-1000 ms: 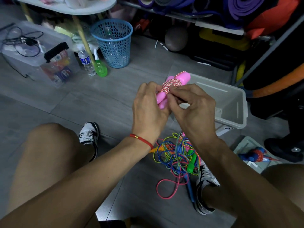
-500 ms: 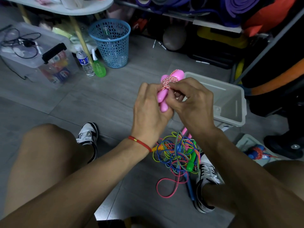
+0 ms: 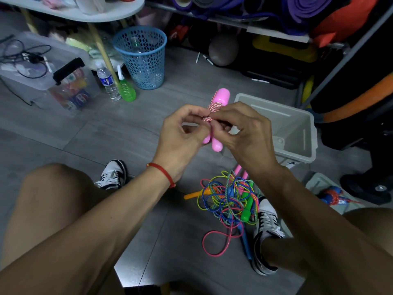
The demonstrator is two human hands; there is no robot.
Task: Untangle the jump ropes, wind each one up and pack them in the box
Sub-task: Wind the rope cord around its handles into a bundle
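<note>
Head view: both my hands, left (image 3: 180, 133) and right (image 3: 244, 133), pinch the rope (image 3: 214, 107) wound round its pink handles (image 3: 221, 96), tucking its end so the coil holds; box (image 3: 297, 128) waits just beyond.

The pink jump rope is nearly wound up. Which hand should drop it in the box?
Probably the right hand: it already pinches the pink jump rope, and the box sits on that side, just beyond it.

Above the tangled ropes (image 3: 229, 201), left hand (image 3: 180, 137) and right hand (image 3: 244, 133) pinch the pink-handled rope (image 3: 219, 103), beside the box (image 3: 306, 133).
</note>
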